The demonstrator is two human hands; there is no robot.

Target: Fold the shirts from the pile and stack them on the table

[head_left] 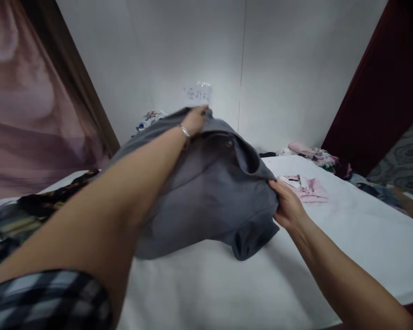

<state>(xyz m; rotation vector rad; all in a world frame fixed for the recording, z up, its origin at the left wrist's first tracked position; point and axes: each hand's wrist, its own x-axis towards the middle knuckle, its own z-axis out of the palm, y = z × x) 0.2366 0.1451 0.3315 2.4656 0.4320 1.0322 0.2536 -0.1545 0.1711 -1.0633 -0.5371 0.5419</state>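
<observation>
A dark grey shirt (pixel 209 197) is stretched out in the air between my two hands, over the white-covered table. My left hand (pixel 195 120), with a silver bracelet at its wrist, is closed on the shirt's far upper edge. Lower and to the right, my right hand (pixel 286 201) pinches the cloth near the dark neck opening. One short sleeve hangs below the right hand, close to the table. The left part of the shirt is hidden behind my left forearm.
A folded pink shirt (pixel 306 189) lies on the white table cover (pixel 358 229) to the right. Heaped clothes (pixel 316 156) sit at the back right, more clothes (pixel 30 206) at the left. A handwritten sign (pixel 198 93) is on the white wall behind.
</observation>
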